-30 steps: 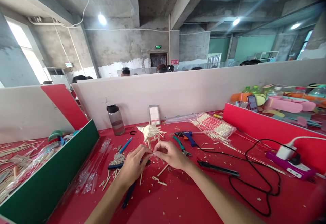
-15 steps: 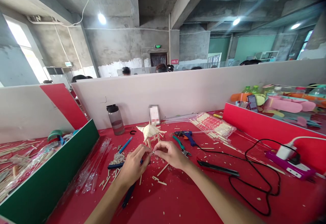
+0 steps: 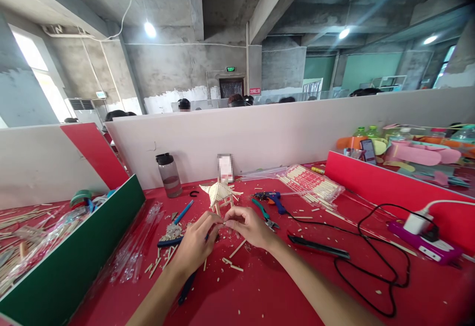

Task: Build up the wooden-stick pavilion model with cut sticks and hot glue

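Fingertips of my left hand [image 3: 198, 239] and my right hand [image 3: 249, 225] meet in a pinch over the red table [image 3: 237, 306]. Between them is something small and pale, too tiny to make out. Just beyond my fingers stands a little pavilion model [image 3: 219, 193] of pale sticks, with a pointed roof on thin legs. A dark blue-handled tool [image 3: 186, 286] lies partly hidden under my left hand and forearm. Cut stick pieces [image 3: 232, 265] are scattered near both hands.
Right of the model lie green-handled pliers [image 3: 261, 209], a blue glue gun [image 3: 273, 200], bagged sticks [image 3: 313, 182], a black cutter [image 3: 318, 246] and a looping cable. A bottle [image 3: 169, 176] stands back left. Green [image 3: 81, 252] and red [image 3: 393, 192] dividers flank the table.
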Motion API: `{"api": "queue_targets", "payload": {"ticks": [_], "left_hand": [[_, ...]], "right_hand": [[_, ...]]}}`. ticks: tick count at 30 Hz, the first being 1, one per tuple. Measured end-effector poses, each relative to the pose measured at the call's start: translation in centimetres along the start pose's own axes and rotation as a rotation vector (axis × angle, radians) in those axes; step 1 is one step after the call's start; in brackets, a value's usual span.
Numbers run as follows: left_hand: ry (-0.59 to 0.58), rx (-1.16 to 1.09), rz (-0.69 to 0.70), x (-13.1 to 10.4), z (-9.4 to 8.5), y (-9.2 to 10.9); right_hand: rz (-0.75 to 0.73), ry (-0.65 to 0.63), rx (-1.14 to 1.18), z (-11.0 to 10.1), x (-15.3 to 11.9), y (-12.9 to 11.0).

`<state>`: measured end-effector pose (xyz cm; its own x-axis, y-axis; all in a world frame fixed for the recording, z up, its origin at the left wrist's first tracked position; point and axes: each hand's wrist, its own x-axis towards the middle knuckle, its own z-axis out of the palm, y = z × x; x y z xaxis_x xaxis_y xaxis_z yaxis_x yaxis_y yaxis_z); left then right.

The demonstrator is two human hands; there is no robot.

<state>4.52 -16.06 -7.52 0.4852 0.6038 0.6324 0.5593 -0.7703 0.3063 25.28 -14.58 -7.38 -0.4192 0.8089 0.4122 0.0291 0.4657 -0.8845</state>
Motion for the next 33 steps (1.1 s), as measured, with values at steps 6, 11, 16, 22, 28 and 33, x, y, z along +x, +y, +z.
{"api": "queue_targets", "payload": {"ticks": [6,11,16,22,28,33], "left_hand": [[0.037,-0.001,0.023,0.1,0.0,0.1],[0.045,-0.011,0.029,0.3,0.1,0.2],[0.066,0.027,0.055,0.3,0.1,0.0],[0.083,0.075,0.106,0.0,0.1,0.1],[0.070,0.165,0.116,-0.2,0.2,-0.2],[0.039,0.177,0.114,-0.2,0.3,-0.5]], "right_hand": [[0.012,-0.004,0.053,0.1,0.1,0.1],[0.033,-0.008,0.082,0.2,0.1,0.3],[0.115,-0.030,0.197,0.2,0.1,1.2],[0.224,-0.019,0.337,0.3,0.0,1.6],[0.274,-0.038,0.358,0.2,0.1,1.7],[0.263,0.000,0.272,0.2,0.1,1.0]]}}
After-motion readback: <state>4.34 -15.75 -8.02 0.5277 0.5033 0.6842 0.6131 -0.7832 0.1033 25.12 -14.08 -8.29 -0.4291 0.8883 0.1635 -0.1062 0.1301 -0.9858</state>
